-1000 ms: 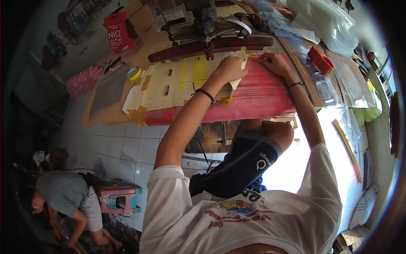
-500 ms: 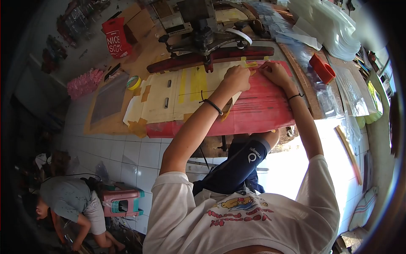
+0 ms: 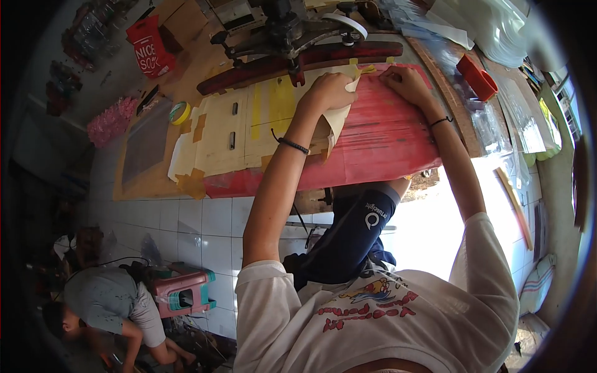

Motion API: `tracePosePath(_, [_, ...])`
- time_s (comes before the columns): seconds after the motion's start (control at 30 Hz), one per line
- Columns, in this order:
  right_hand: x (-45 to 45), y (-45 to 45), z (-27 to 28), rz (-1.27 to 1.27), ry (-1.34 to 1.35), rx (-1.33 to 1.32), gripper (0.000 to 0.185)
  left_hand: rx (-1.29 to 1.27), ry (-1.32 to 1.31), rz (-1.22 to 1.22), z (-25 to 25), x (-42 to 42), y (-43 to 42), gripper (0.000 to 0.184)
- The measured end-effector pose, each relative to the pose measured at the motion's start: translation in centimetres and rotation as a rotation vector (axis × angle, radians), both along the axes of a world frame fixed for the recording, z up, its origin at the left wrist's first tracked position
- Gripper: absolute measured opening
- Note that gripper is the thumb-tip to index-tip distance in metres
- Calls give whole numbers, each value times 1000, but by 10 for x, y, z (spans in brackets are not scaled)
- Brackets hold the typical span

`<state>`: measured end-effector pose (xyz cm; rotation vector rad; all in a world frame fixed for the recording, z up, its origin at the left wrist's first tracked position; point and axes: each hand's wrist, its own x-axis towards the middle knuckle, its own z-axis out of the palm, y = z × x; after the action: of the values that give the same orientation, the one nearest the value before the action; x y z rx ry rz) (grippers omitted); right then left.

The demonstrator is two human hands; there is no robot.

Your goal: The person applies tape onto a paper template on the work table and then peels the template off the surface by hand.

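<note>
My left hand (image 3: pixel 333 92) is closed on the right edge of a cream card sheet (image 3: pixel 242 133), whose corner curls up off the red surface (image 3: pixel 379 137). Yellow and brown tape strips mark this sheet, along with two small metal-edged slots. Bent and drawn together, the fingers of my right hand (image 3: pixel 407 86) rest at the far part of the red surface; what they pinch, if anything, is hidden. A bit of yellow tape (image 3: pixel 368 69) lies between my hands. Just beyond stands a dark metal clamp frame (image 3: pixel 295 46) with a long red bar.
A tape roll (image 3: pixel 180 112), a red bag (image 3: pixel 149 50) and pink material (image 3: pixel 109 121) are at the left. A red holder (image 3: pixel 477 78) and clear plastic sheets (image 3: pixel 491 31) lie at the right. Another person (image 3: pixel 106 295) bends low beside a pink stool (image 3: pixel 185 292).
My left hand has moved left with the card's edge, lifting it further and baring more red surface. My right hand stays at the far part of the red surface. The view has shifted slightly.
</note>
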<state>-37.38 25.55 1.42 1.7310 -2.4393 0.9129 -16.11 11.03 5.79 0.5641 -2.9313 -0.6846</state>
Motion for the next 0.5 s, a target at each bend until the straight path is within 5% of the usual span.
tracePosePath(0.23, [-4, -2, -4, 23, 1, -55, 23, -82, 117, 21, -15, 1, 2, 42])
tracePosePath(0.33, [-7, -6, -8, 32, 41, -80, 24, 82, 146, 35, -25, 2, -14, 35])
tracePosePath(0.4, [-13, -6, -21, 69, 39, -141, 26, 554, 235, 43, -38, 9, -24, 28])
tracePosePath(0.5, [-11, -5, -21, 51, 58, -139, 28, 546, 321, 6, -31, 18, -20, 25])
